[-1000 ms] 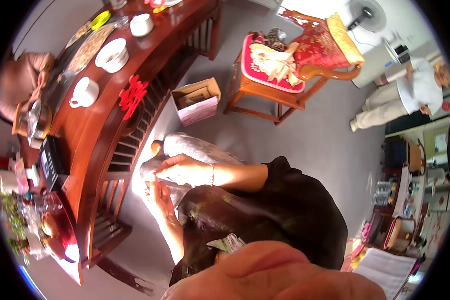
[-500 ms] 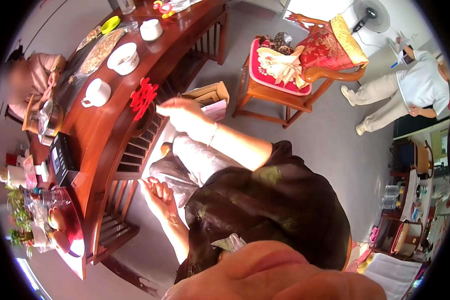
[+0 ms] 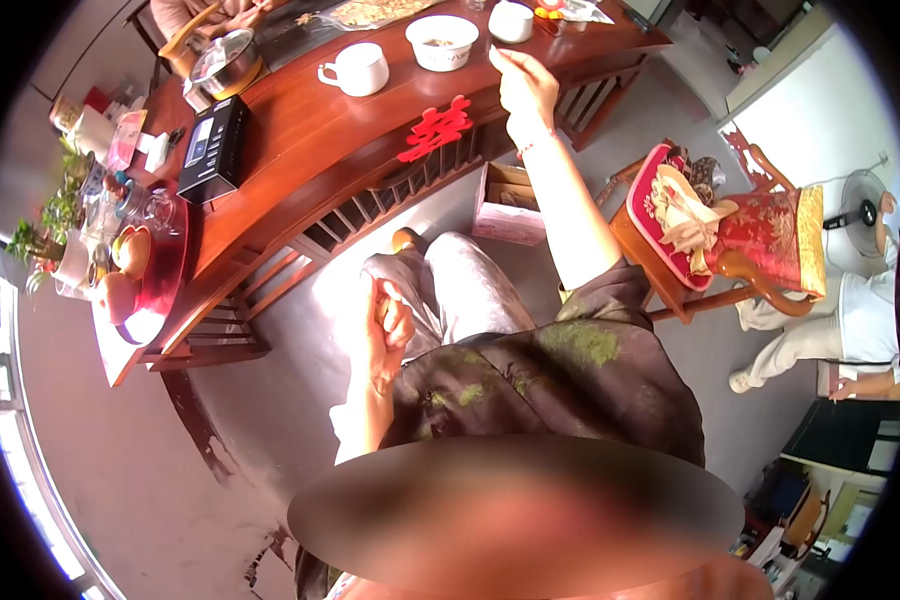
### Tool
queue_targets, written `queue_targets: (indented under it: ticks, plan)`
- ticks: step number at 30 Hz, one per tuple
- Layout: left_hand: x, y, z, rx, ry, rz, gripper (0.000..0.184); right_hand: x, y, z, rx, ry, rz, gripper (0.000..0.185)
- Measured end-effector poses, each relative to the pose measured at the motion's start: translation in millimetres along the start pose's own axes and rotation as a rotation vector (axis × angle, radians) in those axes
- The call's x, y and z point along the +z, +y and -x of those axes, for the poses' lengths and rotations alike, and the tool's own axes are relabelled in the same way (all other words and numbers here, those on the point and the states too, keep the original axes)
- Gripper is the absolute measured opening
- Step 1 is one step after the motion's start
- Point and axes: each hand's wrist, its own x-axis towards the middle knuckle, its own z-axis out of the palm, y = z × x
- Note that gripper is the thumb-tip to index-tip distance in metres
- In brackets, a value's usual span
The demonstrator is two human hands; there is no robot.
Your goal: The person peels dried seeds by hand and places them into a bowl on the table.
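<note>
My right hand (image 3: 527,98), with a red bracelet at the wrist, reaches over the front edge of the dark red table (image 3: 300,130). Its fingers are pressed together, just right of a white bowl (image 3: 442,46) and below a white cup (image 3: 511,22); anything in them is too small to make out. Lower down, my left hand (image 3: 382,325) is raised beside my knee with its fingers curled in, their contents hidden. A white mug (image 3: 360,70) stands left of the bowl. Along the table's edge is a red paper cutout (image 3: 435,130).
A black box (image 3: 213,150), a pot (image 3: 228,65) and a fruit tray (image 3: 180,240) are on the left. A cardboard box (image 3: 510,205) stands on the floor near a cushioned chair (image 3: 705,225). One person (image 3: 865,320) stands right; another's hands (image 3: 245,18) show top left.
My hands were together, then parted; my right hand has moved up and out to the bowl. The view has turned, shifting the table up and right. The standing person's arm has moved near the fan.
</note>
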Motion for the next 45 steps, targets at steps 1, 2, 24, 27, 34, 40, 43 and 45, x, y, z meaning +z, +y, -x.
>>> queue_targets:
  ticks: [1, 2, 24, 27, 34, 40, 43, 45]
  plan:
    - [-1.3, 0.4, 0.4, -0.014, 0.004, 0.002, 0.037, 8.3, 4.2, -12.2, -0.038, 0.006, 0.019, 0.014]
    - [-2.5, 0.9, 0.5, -0.028, 0.006, 0.003, 0.037, 13.9, 13.1, -26.7, -0.110, -0.014, 0.014, 0.014]
    - [9.5, -14.3, -7.0, -0.001, -0.016, -0.036, 0.042, -33.2, 4.7, 200.5, 0.416, -0.673, -0.082, 0.012]
    - [15.6, -21.0, -3.3, 0.030, 0.041, -0.051, 0.046, -52.8, 4.7, 239.5, 0.180, -0.754, 0.124, 0.015]
    - [6.9, -41.7, 10.8, 0.044, 0.175, -0.183, 0.049, -62.4, -23.9, 272.8, -0.192, -0.704, 0.740, 0.020]
    - [-6.9, -45.3, 16.3, 0.044, 0.088, -0.232, 0.043, -63.4, -20.9, 279.7, -0.289, -0.793, 0.912, 0.012]
    - [0.5, -45.6, 20.7, 0.038, 0.164, -0.206, 0.040, -62.0, -24.5, 282.0, -0.282, -0.774, 0.864, 0.012]
    - [-0.7, -43.9, 21.9, 0.041, 0.189, -0.200, 0.038, -60.7, -27.9, 282.8, -0.249, -0.777, 0.885, 0.013]
